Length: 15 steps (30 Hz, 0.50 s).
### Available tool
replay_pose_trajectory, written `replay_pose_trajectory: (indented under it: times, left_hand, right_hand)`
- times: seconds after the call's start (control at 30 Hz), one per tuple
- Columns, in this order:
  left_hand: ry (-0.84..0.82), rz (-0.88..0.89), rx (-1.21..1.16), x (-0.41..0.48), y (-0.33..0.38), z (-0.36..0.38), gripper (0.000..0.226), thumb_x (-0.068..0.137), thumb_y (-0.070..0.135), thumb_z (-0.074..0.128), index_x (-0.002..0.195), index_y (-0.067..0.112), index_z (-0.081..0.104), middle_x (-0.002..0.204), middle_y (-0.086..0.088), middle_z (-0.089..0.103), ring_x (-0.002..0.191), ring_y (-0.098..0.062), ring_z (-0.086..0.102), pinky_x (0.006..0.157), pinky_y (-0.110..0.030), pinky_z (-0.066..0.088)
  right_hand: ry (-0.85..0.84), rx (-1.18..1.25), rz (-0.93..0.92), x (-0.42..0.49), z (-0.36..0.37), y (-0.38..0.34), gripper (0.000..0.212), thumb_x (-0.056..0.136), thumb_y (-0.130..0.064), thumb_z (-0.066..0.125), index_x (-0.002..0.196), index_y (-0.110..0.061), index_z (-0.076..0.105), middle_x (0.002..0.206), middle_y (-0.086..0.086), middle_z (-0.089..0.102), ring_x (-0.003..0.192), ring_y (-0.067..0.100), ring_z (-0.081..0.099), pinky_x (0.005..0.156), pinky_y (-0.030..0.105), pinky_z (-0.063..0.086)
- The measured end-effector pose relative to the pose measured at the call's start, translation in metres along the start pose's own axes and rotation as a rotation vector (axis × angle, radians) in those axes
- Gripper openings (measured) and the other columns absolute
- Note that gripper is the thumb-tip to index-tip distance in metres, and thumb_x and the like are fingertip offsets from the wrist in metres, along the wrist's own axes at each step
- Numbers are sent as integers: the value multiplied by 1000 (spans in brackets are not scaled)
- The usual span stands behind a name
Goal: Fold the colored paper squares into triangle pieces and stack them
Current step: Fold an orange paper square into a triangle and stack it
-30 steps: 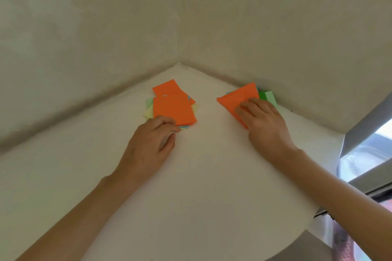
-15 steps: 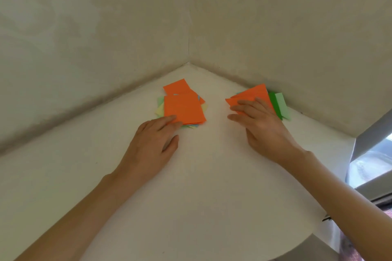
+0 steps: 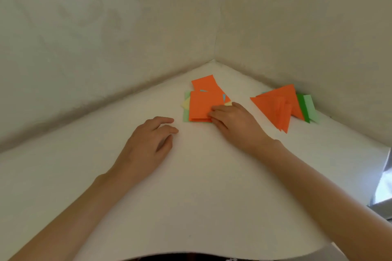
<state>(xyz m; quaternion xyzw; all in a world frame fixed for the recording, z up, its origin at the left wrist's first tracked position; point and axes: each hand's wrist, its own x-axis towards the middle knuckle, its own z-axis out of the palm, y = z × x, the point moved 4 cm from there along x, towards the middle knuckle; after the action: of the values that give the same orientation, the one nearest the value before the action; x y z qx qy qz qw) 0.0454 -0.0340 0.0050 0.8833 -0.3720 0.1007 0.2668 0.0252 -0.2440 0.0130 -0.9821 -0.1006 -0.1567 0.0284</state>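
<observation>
A white counter (image 3: pixel 201 186) fills a wall corner. Your left hand (image 3: pixel 148 140) rests on it, fingers relaxed and holding nothing. Your right hand (image 3: pixel 233 118) pinches the near corner of the top orange square (image 3: pixel 201 106) on the paper pile (image 3: pixel 186 116). Apart to the right lie stacked orange triangle pieces (image 3: pixel 273 108) over green pieces (image 3: pixel 305 108).

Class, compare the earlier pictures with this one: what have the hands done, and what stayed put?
The right hand let go of the triangle stack and moved left; its fingers lie on the near corner of the top orange square. The left hand drew back from that square and rests on the table. The square itself stayed put.
</observation>
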Motion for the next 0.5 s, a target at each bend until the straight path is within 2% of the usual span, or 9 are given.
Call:
replay_pose_trajectory:
  times: [0.03,0.1,0.17,0.23,0.3,0.43,0.5]
  left_hand:
    - [11,-7,-24,0,0,-1,43,88,36,34,102,15,69,121,0,60,104,-15,54,91,-34,45]
    - [35,-28,-62,2,1,-4,45,88,39,36,108,15,67,122,1,58,108,-11,52,94,-37,46]
    - [62,-21,-44,2,4,-8,48,87,44,41,119,15,61,124,2,54,111,-11,51,96,-35,45]
    - [86,31,3,1,10,-12,53,85,48,48,125,14,57,125,-1,53,111,-12,50,95,-26,39]
    - [87,95,50,-1,17,-16,52,84,48,52,122,12,59,121,-3,56,107,-12,50,91,-21,33]
    - [22,231,173,-15,24,-15,30,87,40,50,101,19,67,104,2,64,88,-17,59,78,-27,38]
    - [-13,239,207,-24,22,-14,30,90,35,45,93,19,69,94,4,65,77,-18,63,71,-28,37]
  right_hand:
    - [68,-17,-10,-1,-1,0,20,89,-13,52,91,-6,71,94,13,71,86,30,67,87,38,39]
    - [180,-74,-16,-3,-7,-1,11,78,-6,58,77,-6,69,76,10,69,69,28,67,88,33,34]
    - [303,-126,-76,-8,-15,-11,10,72,2,64,77,-6,68,73,9,68,66,27,66,96,33,32]
    - [414,-156,-154,-18,-24,-29,16,70,7,65,77,-6,68,72,8,66,62,26,63,95,37,37]
    - [437,-187,-207,-27,-29,-49,17,70,7,62,75,-8,67,66,6,63,57,26,58,89,37,41]
    - [366,-169,-273,-41,-26,-75,19,76,5,57,73,-11,66,59,3,57,51,25,53,68,37,49]
    - [318,-119,-295,-45,-25,-82,16,77,3,59,74,-11,66,59,3,56,51,25,52,62,35,49]
